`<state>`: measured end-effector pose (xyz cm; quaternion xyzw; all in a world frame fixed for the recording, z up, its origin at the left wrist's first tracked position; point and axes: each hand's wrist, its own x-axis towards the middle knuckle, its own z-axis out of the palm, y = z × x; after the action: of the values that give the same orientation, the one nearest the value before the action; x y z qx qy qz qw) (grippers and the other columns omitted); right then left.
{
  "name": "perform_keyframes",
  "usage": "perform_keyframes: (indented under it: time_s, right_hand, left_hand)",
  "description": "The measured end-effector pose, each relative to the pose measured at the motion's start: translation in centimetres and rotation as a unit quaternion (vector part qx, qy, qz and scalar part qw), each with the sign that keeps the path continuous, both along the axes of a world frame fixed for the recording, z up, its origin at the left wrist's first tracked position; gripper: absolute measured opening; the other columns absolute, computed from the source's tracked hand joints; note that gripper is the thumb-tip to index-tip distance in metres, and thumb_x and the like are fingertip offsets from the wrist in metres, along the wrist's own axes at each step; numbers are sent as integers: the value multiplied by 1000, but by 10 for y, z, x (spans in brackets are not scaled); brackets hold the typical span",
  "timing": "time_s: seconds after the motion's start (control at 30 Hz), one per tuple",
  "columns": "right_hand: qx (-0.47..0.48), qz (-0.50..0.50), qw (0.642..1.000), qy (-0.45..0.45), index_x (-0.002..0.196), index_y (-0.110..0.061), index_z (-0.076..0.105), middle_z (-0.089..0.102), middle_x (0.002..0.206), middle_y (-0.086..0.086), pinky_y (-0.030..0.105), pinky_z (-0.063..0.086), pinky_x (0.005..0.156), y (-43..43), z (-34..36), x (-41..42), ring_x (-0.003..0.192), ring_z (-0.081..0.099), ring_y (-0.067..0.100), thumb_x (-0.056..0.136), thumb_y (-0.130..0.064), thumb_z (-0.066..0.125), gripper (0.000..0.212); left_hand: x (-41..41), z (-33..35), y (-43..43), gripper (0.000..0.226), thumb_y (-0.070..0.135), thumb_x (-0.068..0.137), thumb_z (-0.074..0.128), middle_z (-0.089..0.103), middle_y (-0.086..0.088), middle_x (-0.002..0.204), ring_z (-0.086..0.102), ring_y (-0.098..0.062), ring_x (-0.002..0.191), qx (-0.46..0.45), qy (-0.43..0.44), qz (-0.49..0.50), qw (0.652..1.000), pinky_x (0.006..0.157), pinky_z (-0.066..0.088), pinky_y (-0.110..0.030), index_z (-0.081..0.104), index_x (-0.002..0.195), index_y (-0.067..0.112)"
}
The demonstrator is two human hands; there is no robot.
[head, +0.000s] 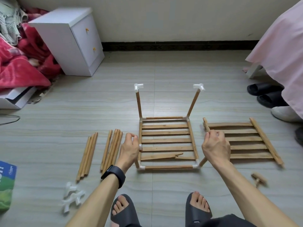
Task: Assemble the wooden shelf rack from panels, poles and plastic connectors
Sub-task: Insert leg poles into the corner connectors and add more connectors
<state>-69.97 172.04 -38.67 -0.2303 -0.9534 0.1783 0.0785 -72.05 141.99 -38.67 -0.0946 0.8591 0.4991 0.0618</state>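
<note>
Two hands reach over a half-built rack (165, 140) on grey floor tiles (155, 185); right hand (216, 145) grips a corner pole (203, 161), left hand (130, 148) is curled, its grasp unclear. White nightstand (65, 46) stands against the wall (164, 17).

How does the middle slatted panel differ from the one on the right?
The middle panel is framed by poles in white corner connectors, with upright poles rising from it; the right panel lies bare, no connectors. The middle panel's nearest slat is split; the right panel's nearest slat looks whole. Both are wooden, slatted and flat on the floor.
</note>
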Motion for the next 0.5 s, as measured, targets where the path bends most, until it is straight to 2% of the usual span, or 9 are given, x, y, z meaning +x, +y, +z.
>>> perform_keyframes:
  time_s: [0.07,0.13,0.17,0.23,0.27,0.3,0.4,0.47,0.5]
  right_hand:
    - [19,-5,1000,-2,111,-10,61,55,117,16,39,41,74,1,-1,5,94,54,37,106,-36,36,37]
    - [56,0,998,-16,108,-13,61,57,118,15,40,41,79,1,0,11,97,50,33,104,-41,39,36]
    - [75,5,997,-26,107,-15,62,56,122,16,45,41,88,0,2,13,106,48,34,103,-44,41,36]
    - [116,19,992,-36,110,-17,63,49,139,20,58,26,108,-4,8,17,132,36,36,97,-48,50,36]
    - [139,41,989,-23,113,-16,64,44,144,20,62,19,111,-9,11,19,140,29,37,95,-48,54,38]
    - [159,78,984,1,115,-15,65,43,146,21,64,17,111,-17,14,20,143,27,38,92,-47,56,40]
    - [156,217,962,48,118,-15,67,48,144,18,61,26,108,-60,21,16,143,33,39,83,-52,56,51]
    - [106,308,944,53,125,-18,63,49,145,15,58,35,110,-98,23,6,143,34,35,89,-56,54,53]
    - [81,355,930,48,131,-19,59,47,148,13,55,38,112,-117,23,-1,144,34,33,92,-59,52,56]
  left_hand:
    - [4,-3,-1,24,38,108,34,58,-3,87,69,-27,82,13,4,-6,1000,79,57,-50,47,96,22]
    - [5,-5,-2,22,37,108,34,58,-5,91,69,-29,86,28,0,-11,1000,81,57,-51,47,99,22]
    - [5,-5,-2,21,38,108,34,60,-6,96,68,-28,90,32,-7,-15,999,79,57,-48,47,101,23]
    - [2,-5,-6,20,44,107,36,65,-5,107,66,-16,98,58,-31,-28,997,74,51,-30,48,112,28]
    - [-1,-5,-10,23,48,106,37,67,-2,110,63,-9,102,87,-38,-31,995,76,46,-25,46,119,32]
    - [-3,-5,-15,28,53,105,37,68,0,111,61,-7,104,125,-38,-23,991,79,45,-25,45,125,36]
    - [-9,-15,-43,37,55,105,34,66,-2,115,63,-18,107,224,-31,87,970,88,52,-42,48,132,34]
    - [-6,-37,-69,42,55,105,33,67,-4,114,63,-21,105,197,-70,155,965,92,50,-47,50,130,25]
    - [-2,-52,-82,41,54,105,35,67,-4,114,63,-22,105,146,-103,165,970,95,50,-46,51,127,23]
